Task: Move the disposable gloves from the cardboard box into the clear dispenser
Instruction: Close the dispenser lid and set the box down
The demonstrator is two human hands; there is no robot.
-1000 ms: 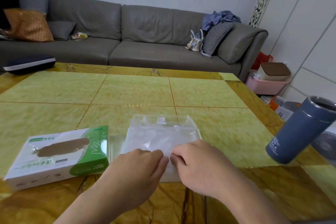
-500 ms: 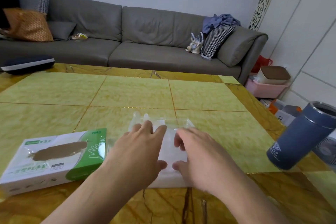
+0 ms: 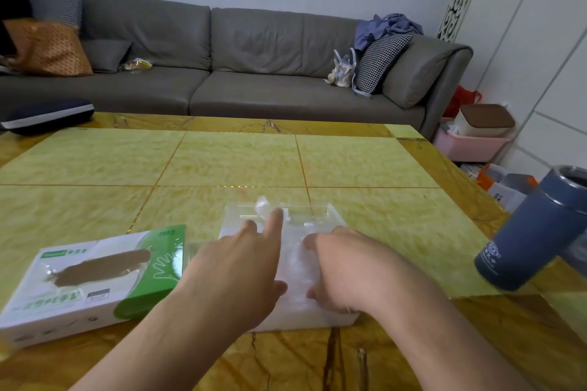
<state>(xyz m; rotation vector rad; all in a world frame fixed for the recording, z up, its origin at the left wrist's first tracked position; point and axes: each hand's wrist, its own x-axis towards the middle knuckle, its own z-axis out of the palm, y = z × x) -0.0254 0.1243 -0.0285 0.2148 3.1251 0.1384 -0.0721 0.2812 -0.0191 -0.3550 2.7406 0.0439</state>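
A person's two bare hands rest on a clear dispenser in the lower middle of the frame, on a yellow-green tiled table. The left hand lies flat on top, fingers straight and slightly spread, the forefinger reaching to the dispenser's far end where a bit of clear film sticks up. The right hand sits beside it, fingers curled down onto the whitish gloves packed inside; whether it pinches them cannot be told. The green-and-white box lies at lower left, just beside the dispenser. A blue tumbler stands at right. A grey sofa fills the upper frame.
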